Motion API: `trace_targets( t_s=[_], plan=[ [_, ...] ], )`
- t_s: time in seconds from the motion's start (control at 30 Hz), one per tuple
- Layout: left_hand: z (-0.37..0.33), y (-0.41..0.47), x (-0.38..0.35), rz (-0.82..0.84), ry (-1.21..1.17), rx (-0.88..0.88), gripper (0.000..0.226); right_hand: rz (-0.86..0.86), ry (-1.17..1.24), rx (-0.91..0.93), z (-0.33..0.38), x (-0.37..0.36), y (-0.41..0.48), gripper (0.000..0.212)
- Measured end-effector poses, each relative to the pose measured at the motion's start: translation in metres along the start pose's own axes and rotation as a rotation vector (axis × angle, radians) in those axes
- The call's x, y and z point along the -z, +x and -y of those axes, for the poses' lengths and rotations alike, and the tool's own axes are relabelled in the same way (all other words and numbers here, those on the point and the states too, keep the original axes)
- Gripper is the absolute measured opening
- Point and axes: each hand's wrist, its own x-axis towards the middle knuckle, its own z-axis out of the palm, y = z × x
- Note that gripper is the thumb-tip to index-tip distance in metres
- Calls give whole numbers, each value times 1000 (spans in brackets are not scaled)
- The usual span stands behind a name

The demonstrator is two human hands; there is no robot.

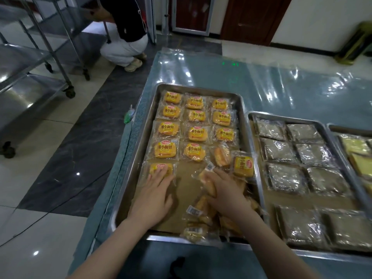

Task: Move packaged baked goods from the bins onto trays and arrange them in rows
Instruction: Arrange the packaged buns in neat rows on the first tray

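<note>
Plastic-covered bench (pixel 281 87) carries a steel tray (pixel 134 168) of yellow bread packets (pixel 195 133) in three rows, labelled "小面包". A tray of dark packets (pixel 261 172) sits just beside it. Steel racks (pixel 26 57) and a crouching person (pixel 126 43) are to the left. The left hand (pixel 155 190) presses flat on a row-end packet (pixel 159 168). The right hand (pixel 225 190) grasps a loose packet (pixel 208 184) over an unsorted heap (pixel 201 218).

Dim, soft focus, glaring plastic sheet (pixel 281 81)

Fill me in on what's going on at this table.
A person is laying packaged breads in rows on a metal tray. The left hand presses flat on the first fifth-row pack; the right hand grips a loose pack over the pile at the tray's near end. Four rows are laid, the last untidy.
</note>
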Motion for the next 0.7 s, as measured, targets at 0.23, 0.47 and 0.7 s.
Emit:
trace_targets(
  t_s=[0.23, 0.47, 0.7],
  plan=[
    [-5, -3, 13, 8, -313, 63, 64, 136, 716, -104, 49, 3, 14, 46],
    [-1, -8, 29, -48, -729, 297, 46, 535, 1402, -216, 62, 12, 22, 41],
    [5, -23, 30, -123, -709, 399, 14, 473, 1083, -57, 62, 2, 27, 46]
  ],
)
